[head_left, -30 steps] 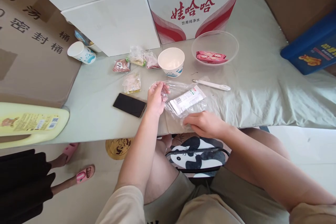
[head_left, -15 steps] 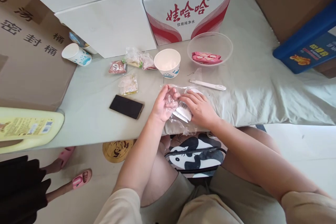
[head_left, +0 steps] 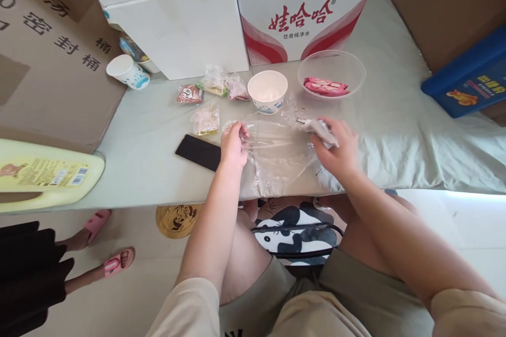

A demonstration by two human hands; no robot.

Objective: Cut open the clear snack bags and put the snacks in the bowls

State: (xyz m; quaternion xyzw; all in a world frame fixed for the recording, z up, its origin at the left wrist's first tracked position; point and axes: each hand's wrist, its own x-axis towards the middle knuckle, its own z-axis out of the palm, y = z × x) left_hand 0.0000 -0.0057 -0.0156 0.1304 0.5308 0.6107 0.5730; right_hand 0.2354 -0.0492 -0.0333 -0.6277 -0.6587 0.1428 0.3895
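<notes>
Clear plastic film, like a bag [head_left: 272, 142], is spread out between my hands over the cloth. My left hand [head_left: 234, 143] pinches its left edge, fingers closed. My right hand [head_left: 339, 148] grips a crumpled white-and-grey packet [head_left: 322, 131], slightly blurred, at the right end of the film. What appears to be the tip of the white cutter [head_left: 301, 120] shows beside the packet; the rest is hidden. A white paper bowl [head_left: 268, 92] with a blue print stands just beyond the film. The black phone [head_left: 198, 152] lies left of my left hand, which partly covers it.
Small wrapped snacks [head_left: 190, 94] lie at the back left. A clear plastic bowl [head_left: 360, 81] holds pink packets [head_left: 324, 86]. White cartons [head_left: 304, 21] stand behind, near a paper cup [head_left: 128, 72]. A yellow jug [head_left: 51, 174] is at left. Another person's slippered foot [head_left: 119, 262] shows below.
My hands have moved apart. The right one has carried the white packet to the right, and the film now stretches between them. The cutter has become mostly covered. The view has shifted slightly.
</notes>
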